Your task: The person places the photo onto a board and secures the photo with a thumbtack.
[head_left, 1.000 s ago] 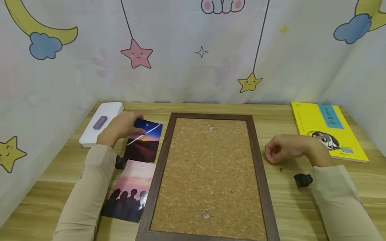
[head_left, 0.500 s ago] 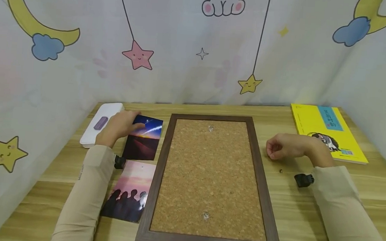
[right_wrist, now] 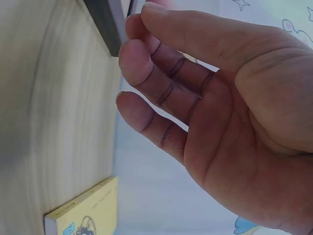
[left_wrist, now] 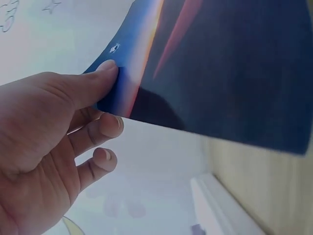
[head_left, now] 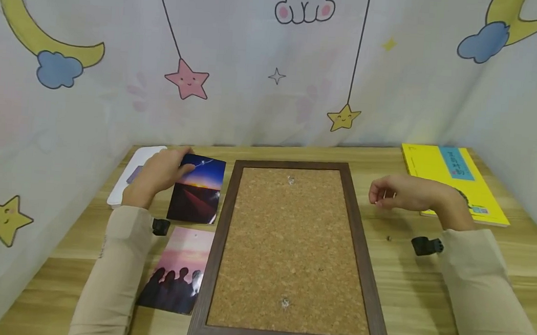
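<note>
My left hand (head_left: pixel 159 168) pinches a glossy photo print (head_left: pixel 195 204) of a dark road under a sunset sky by its upper left edge. In the left wrist view the thumb lies on the blue part of the photo, near a small hole. Raised over the table right of the corkboard (head_left: pixel 298 241), my right hand (head_left: pixel 403 191) has curled fingers, with thumb and index tips close together. I cannot tell whether something tiny is between them. Below that hand lies a small brass-coloured tack (head_left: pixel 389 238). A second photo print (head_left: pixel 176 274), pink sky with silhouettes, lies beside the frame.
Two small clear, whitish spots (head_left: pixel 291 180) mark the cork at top and bottom. A white case (head_left: pixel 144 155) with a purple block (head_left: pixel 134 174) stands behind my left hand. The yellow book (head_left: pixel 427 169) lies at the back right, before the patterned curtain (head_left: pixel 234 119).
My left hand has tilted the sunset photo up and shifted it slightly back and left. My right hand has risen from the table surface near the tack.
</note>
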Tool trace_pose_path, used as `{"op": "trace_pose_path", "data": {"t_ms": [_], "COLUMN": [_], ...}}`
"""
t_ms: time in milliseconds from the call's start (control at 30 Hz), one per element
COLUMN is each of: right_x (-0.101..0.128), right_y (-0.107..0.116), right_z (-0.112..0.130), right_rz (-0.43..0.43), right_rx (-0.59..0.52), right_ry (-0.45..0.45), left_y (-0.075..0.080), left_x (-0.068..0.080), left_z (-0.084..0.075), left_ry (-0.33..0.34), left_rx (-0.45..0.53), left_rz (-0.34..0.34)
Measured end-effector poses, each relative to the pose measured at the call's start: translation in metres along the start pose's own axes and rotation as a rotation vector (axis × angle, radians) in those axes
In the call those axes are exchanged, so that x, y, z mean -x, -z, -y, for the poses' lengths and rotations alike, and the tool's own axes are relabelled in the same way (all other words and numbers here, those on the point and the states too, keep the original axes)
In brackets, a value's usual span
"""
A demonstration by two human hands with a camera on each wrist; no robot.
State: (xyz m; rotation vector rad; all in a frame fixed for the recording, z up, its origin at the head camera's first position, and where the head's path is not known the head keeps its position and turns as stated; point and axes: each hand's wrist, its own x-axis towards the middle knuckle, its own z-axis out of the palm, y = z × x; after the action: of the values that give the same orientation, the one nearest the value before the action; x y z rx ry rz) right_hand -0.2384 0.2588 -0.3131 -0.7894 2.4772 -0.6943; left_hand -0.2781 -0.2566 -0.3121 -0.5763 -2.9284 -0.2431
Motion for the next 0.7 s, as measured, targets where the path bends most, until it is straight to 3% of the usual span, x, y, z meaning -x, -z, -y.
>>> {"op": "trace_pose_path", "data": {"t_ms": [333, 700], "right_x": [0.001, -0.008], "right_y": [0.011, 0.018], "right_z": [0.007, 0.018], "right_rz": [-0.030, -0.057], "right_rx": [-0.005, -0.054], "right_ry": [-0.011, 0.037], "left_y": [0.021, 0.029], "left_x": [-0.001, -0.010], "left_z": [-0.015, -0.028], "left_ry": [-0.017, -0.049], "left_rx": [0.062, 0.105], "left_rz": [-0.015, -0.020]}}
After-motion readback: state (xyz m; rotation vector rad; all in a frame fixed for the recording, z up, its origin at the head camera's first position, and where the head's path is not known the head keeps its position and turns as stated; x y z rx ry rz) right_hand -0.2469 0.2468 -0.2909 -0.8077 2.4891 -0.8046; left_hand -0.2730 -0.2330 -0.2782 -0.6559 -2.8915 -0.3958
